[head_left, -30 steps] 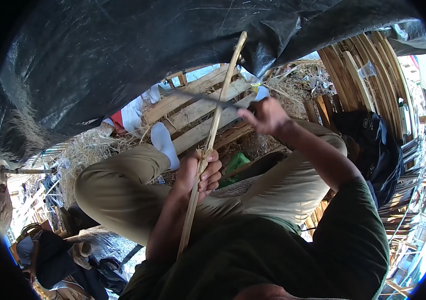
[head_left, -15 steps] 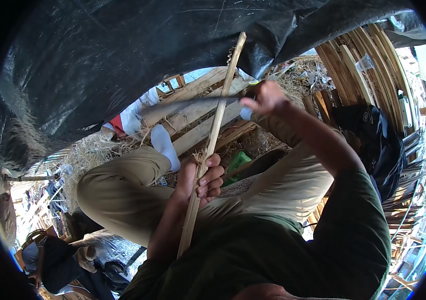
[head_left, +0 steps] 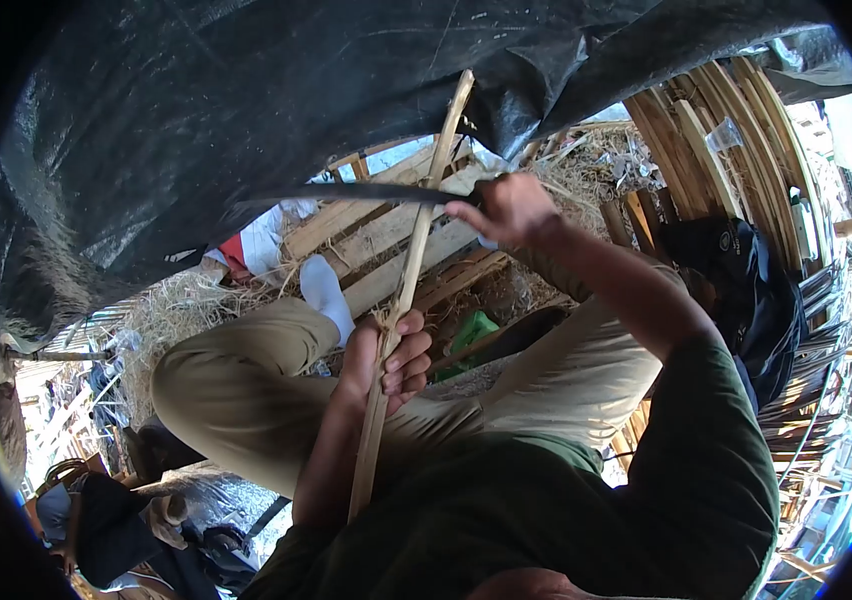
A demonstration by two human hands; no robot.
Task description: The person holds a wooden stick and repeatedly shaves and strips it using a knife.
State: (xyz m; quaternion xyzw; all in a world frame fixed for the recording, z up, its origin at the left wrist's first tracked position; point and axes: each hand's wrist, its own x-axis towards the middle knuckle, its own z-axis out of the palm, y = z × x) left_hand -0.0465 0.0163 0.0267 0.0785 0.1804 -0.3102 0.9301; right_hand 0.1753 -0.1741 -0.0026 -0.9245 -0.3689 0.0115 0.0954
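Note:
My left hand (head_left: 386, 365) is closed around a long pale wooden stick (head_left: 412, 250), which slants from near my chest up to the dark sheet. Splintered fibres stick out just above that fist. Closed on the dark handle of a machete (head_left: 366, 190) is my right hand (head_left: 511, 208), well above and to the right of the left one. The machete's long blade crosses the upper part of the stick; whether its edge touches the wood I cannot tell. Motion blurs the blade's far end.
A black plastic sheet (head_left: 196, 100) hangs across the top. Wooden slats (head_left: 371, 240) lie beyond my legs, amid straw. Long planks (head_left: 726, 140) are stacked at the right, near a black bag (head_left: 736, 290). A person (head_left: 116, 530) is at lower left.
The machete blade has swung from sloping down leftward to nearly level, its far end higher. My right hand has shifted left and slightly down. The stick and my left hand have moved slightly left.

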